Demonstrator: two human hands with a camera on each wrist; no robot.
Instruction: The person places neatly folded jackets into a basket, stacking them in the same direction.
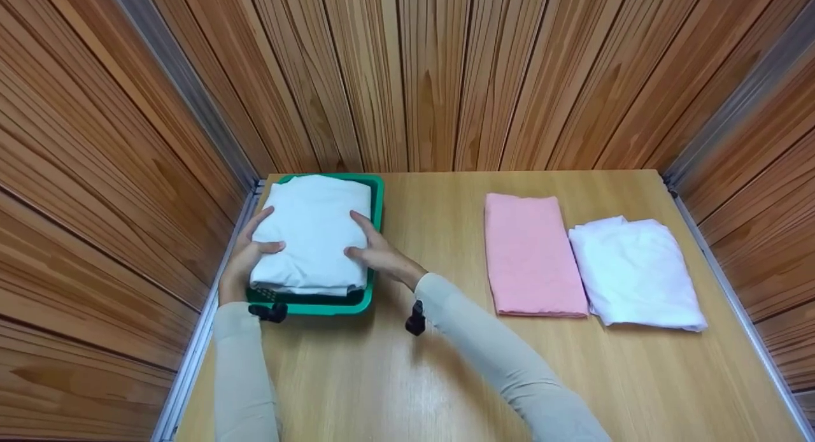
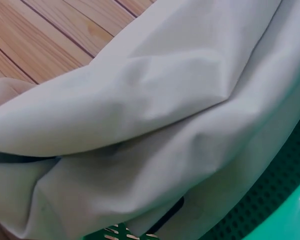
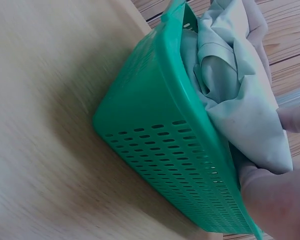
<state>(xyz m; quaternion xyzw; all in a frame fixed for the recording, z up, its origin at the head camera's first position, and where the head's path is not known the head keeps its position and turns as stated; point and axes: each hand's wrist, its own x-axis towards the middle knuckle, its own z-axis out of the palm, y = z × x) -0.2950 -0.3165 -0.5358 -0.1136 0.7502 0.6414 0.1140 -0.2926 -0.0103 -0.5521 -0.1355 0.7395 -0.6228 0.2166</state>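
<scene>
A thick folded white cloth [image 1: 313, 228] lies at the top of a green plastic basket [image 1: 328, 309], rising above its rim. On the cloth's left side my left hand [image 1: 244, 263] grips its edge, thumb on top. My right hand [image 1: 381, 254] holds the opposite edge, its thumb also over the top. In the right wrist view, fingers of the right hand [image 3: 275, 197] go down between the cloth [image 3: 255, 120] and the basket wall [image 3: 140, 110]. Folds of the cloth [image 2: 140, 110] fill most of the left wrist view, hiding nearly all of that hand.
Right of the basket, a folded pink cloth [image 1: 533, 257] lies flat on the wooden table [image 1: 433, 219]. Beside it is another folded white cloth [image 1: 638, 273], rather loosely arranged. Wood-panelled walls [image 1: 426, 79] enclose the table at the back and sides.
</scene>
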